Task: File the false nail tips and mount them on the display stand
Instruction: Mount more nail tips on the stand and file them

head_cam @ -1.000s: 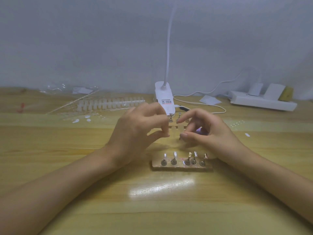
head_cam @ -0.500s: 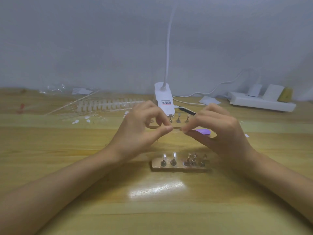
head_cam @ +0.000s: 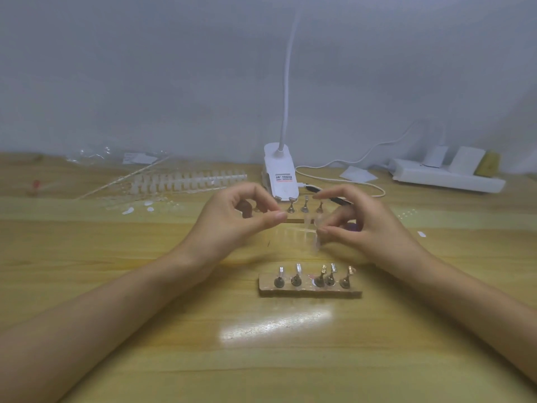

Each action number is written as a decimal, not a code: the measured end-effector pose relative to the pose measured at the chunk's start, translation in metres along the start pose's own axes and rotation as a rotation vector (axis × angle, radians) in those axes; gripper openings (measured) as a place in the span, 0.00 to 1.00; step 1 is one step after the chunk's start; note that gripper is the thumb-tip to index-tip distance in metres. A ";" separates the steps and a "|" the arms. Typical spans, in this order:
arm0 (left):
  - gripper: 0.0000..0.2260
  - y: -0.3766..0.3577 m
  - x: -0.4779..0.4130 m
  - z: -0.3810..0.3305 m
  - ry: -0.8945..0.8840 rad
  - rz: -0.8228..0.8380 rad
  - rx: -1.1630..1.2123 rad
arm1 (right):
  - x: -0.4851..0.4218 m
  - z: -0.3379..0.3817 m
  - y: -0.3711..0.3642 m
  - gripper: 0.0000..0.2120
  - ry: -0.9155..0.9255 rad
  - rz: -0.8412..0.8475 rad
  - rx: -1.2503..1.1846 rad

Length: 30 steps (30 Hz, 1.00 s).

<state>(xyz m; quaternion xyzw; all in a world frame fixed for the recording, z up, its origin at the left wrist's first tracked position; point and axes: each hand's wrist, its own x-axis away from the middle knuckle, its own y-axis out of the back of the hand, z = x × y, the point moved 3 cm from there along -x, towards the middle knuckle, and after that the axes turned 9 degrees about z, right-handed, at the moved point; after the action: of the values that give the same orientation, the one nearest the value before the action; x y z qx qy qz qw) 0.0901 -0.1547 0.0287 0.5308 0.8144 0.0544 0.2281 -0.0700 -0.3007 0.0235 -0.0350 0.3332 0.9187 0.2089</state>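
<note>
Left hand (head_cam: 235,222): thumb and forefinger pinched together, contents impossible to tell. Right hand (head_cam: 360,228): pinches a clear, blurred nail tip (head_cam: 315,235) above the worktop (head_cam: 174,359). Display stand (head_cam: 309,288): wooden block, five metal holders, nearer than both hands.

text: none legible | lamp clip base (head_cam: 278,159) label (head_cam: 284,179): red and black print, too blurred
</note>
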 end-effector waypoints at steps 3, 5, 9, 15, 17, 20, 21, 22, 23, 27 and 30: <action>0.07 0.003 0.000 0.005 -0.013 -0.006 -0.013 | -0.002 -0.006 0.008 0.13 -0.027 -0.034 0.125; 0.07 0.003 0.001 0.009 -0.019 0.006 -0.021 | -0.004 -0.008 0.021 0.09 -0.022 -0.094 0.217; 0.06 0.002 0.000 0.014 -0.021 0.040 -0.001 | -0.002 -0.019 0.042 0.09 -0.168 0.034 0.379; 0.05 -0.001 0.000 0.013 -0.012 0.088 0.036 | 0.000 -0.015 0.041 0.07 -0.096 0.084 0.246; 0.05 -0.002 -0.002 0.011 -0.019 0.104 0.041 | -0.002 -0.006 0.026 0.06 -0.033 0.134 0.126; 0.06 -0.007 -0.004 0.007 -0.053 0.129 0.015 | -0.005 0.002 -0.001 0.07 -0.005 0.222 -0.078; 0.06 -0.009 -0.004 0.007 -0.063 0.141 -0.015 | -0.005 0.003 -0.008 0.07 -0.003 0.237 -0.157; 0.06 -0.010 -0.004 0.008 -0.065 0.156 -0.044 | -0.006 0.003 -0.012 0.08 0.000 0.233 -0.234; 0.05 -0.011 -0.003 0.009 -0.062 0.171 -0.062 | -0.005 0.003 -0.015 0.10 -0.005 0.205 -0.315; 0.05 -0.010 -0.002 0.014 -0.038 0.165 -0.047 | -0.003 -0.006 -0.010 0.11 -0.074 -0.022 -0.564; 0.05 -0.010 -0.002 0.013 -0.065 0.154 -0.071 | 0.000 -0.004 -0.016 0.10 -0.072 0.101 -0.527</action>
<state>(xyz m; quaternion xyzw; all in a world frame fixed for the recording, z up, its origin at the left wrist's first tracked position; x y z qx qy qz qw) 0.0876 -0.1630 0.0143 0.5850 0.7608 0.0834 0.2682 -0.0633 -0.2922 0.0107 -0.0389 0.0764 0.9837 0.1580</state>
